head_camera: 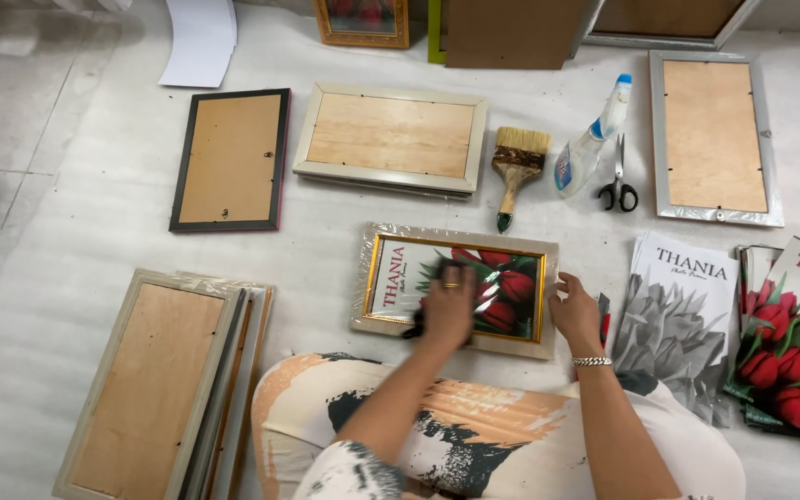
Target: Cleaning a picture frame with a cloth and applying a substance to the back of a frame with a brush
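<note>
A picture frame (pixel 377 319) with a pale border and gold inner edge lies face up in front of me, showing a print of red tulips. My left hand (pixel 448 307) presses flat on its glass, with a dark cloth bunched under the palm. A ring shows on one finger. My right hand (pixel 574 313) grips the frame's right edge; a silver bracelet sits on that wrist.
Frames lie face down around: a black one (pixel 231 159), a pale one (pixel 391 137), a silver one (pixel 715 137) and a stack (pixel 155 380) at left. A paintbrush (pixel 516 171), spray bottle (pixel 590 139) and scissors (pixel 618 181) lie beyond. Flower prints (pixel 687 319) are stacked at right.
</note>
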